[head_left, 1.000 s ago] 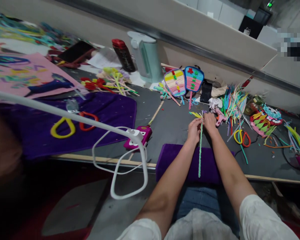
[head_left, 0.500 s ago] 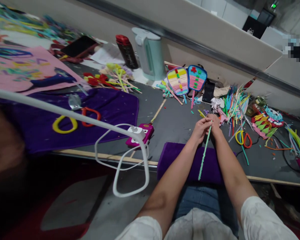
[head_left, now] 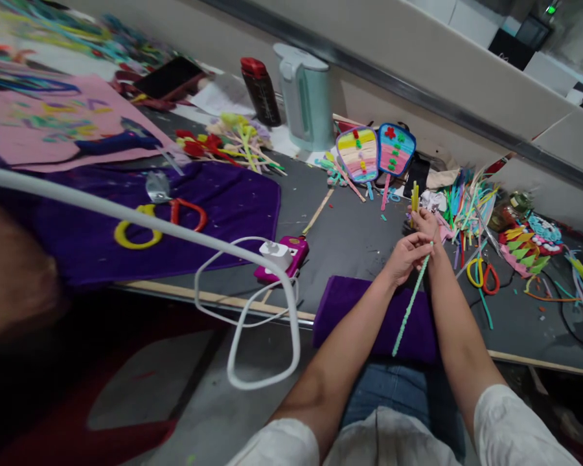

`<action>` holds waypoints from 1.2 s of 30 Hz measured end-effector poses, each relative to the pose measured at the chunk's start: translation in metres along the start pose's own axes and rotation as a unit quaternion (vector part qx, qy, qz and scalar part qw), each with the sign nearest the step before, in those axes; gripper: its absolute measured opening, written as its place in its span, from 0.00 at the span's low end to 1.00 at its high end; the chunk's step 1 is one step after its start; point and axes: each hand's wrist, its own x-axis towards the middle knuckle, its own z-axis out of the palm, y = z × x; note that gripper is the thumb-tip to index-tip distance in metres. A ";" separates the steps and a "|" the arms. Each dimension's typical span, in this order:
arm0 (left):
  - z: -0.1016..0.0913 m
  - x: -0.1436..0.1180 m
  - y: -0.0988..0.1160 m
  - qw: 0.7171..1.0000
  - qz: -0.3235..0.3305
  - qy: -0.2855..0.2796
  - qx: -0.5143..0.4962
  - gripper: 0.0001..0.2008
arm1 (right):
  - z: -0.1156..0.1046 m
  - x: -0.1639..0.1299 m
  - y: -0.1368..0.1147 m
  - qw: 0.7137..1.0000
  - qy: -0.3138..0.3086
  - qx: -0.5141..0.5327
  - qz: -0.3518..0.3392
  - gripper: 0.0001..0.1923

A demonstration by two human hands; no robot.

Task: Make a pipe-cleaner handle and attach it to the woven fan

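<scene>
Both hands meet just beyond the far edge of the purple cushion (head_left: 350, 314): the left hand (head_left: 404, 257) pinches the upper part of a pale green twisted stem (head_left: 408, 309), which slants down across the cushion. The right hand (head_left: 425, 223), fingers closed, grips the stem's top, where yellow strips (head_left: 414, 196) stick up.

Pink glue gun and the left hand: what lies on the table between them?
In the head view, only bare dark table with tiny scraps lies between the pink glue gun and the left hand.
</scene>
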 end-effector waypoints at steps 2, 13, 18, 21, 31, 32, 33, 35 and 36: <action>0.001 -0.001 0.001 1.000 0.000 -0.001 -0.003 0.21 | 0.000 0.003 -0.001 0.999 0.012 0.034 0.015 0.13; 0.003 -0.005 0.005 1.000 0.005 -0.006 -0.018 0.21 | 0.003 0.005 -0.016 0.991 0.111 0.049 0.050 0.07; 0.004 -0.005 0.005 1.000 0.005 -0.011 -0.017 0.21 | 0.001 0.005 -0.013 0.989 0.107 0.093 0.047 0.08; 0.005 -0.006 0.006 1.000 0.006 -0.015 -0.019 0.21 | -0.002 0.004 -0.011 0.990 0.103 0.092 0.032 0.08; 0.008 -0.008 0.010 1.000 0.009 -0.015 -0.014 0.19 | -0.001 0.002 -0.016 0.990 0.062 0.109 0.069 0.08; 0.008 -0.008 0.011 1.000 0.009 -0.016 -0.013 0.19 | -0.001 0.002 -0.017 0.989 0.057 0.116 0.072 0.08; 0.008 -0.008 0.011 1.000 0.009 -0.017 -0.013 0.19 | 0.000 0.001 -0.017 0.988 0.054 0.123 0.074 0.08; 0.008 -0.008 0.009 1.000 0.011 -0.022 -0.013 0.19 | -0.001 0.001 -0.017 0.988 0.053 0.129 0.072 0.08; 0.008 -0.008 0.008 0.999 0.013 -0.027 -0.012 0.19 | -0.001 0.000 -0.016 0.989 0.052 0.124 0.066 0.08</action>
